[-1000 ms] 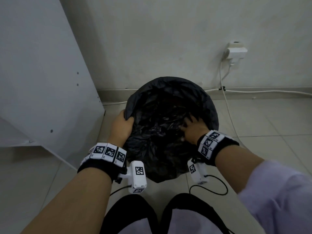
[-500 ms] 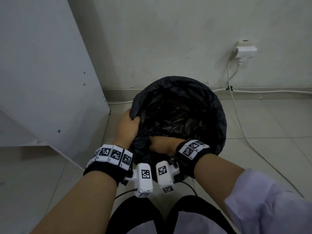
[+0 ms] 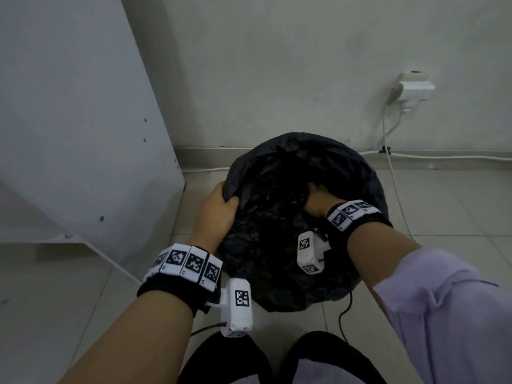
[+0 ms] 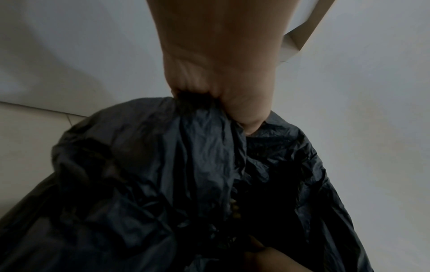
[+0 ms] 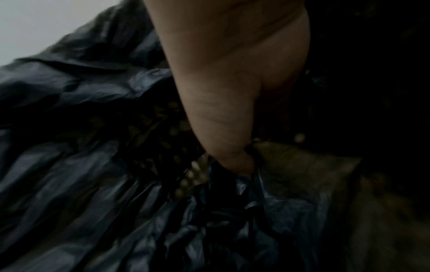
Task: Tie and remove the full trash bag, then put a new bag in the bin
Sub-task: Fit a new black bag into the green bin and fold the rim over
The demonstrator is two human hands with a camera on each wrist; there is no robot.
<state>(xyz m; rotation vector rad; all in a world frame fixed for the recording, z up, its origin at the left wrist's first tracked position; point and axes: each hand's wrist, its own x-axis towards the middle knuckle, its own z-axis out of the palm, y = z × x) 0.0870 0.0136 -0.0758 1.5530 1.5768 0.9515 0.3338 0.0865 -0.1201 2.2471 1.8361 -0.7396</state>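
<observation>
Right hand (image 3: 318, 202) moved deeper into trash bag (image 3: 277, 273), gripping plastic; left hand (image 3: 219, 214) fisted on bag edge

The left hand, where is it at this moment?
In the head view, the left hand is on the left side of the black trash bag, gripping its gathered edge, near the white cabinet panel.

No words, brands or numbers can be read; the wristbands (image 3: 186, 264) carry only black-and-white square marker patterns.
</observation>
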